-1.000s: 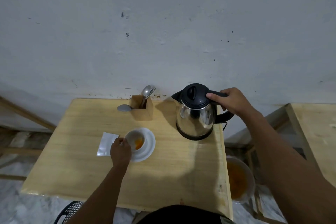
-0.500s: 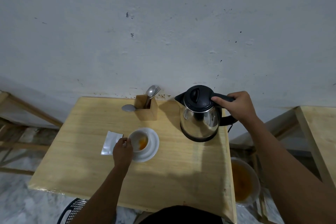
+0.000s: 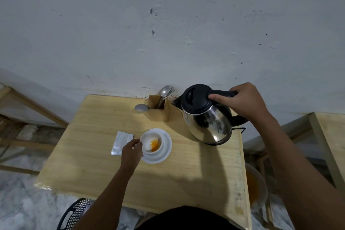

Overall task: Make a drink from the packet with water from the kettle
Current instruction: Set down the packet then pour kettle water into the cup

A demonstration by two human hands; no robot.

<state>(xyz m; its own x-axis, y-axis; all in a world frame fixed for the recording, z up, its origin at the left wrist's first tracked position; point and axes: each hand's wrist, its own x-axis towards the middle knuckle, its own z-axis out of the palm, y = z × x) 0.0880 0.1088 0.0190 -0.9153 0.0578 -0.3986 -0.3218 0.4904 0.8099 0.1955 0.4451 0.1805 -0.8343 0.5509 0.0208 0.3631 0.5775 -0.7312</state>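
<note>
Steel and black plastic make up the kettle (image 3: 206, 115), which is gripped by its handle in the right hand (image 3: 240, 101), fingers wrapped fully round the handle, thumb along its top. It is tilted with its spout toward the holder (image 3: 158, 108); whether its base touches the table (image 3: 186, 183) cannot be told. The left hand (image 3: 131, 152) is closed on the near left side of the cup (image 3: 152, 142), fingertips at the rim. Orange powder is seen inside the cup, which stands on a saucer (image 3: 164, 152) at the middle of the table. The packet (image 3: 121, 143) lies flat just left of the cup, partly covered by the left hand. A spoon and a fork are held upright in the holder at the far edge, against the wall (image 3: 168, 24); a second spoon (image 3: 141, 107) lies just left of it. Bare wood is left between saucer and kettle and along the near edge. The kettle sits close to the right edge, beyond which a bowl (image 3: 259, 188) of orange liquid is seen lower down.
</note>
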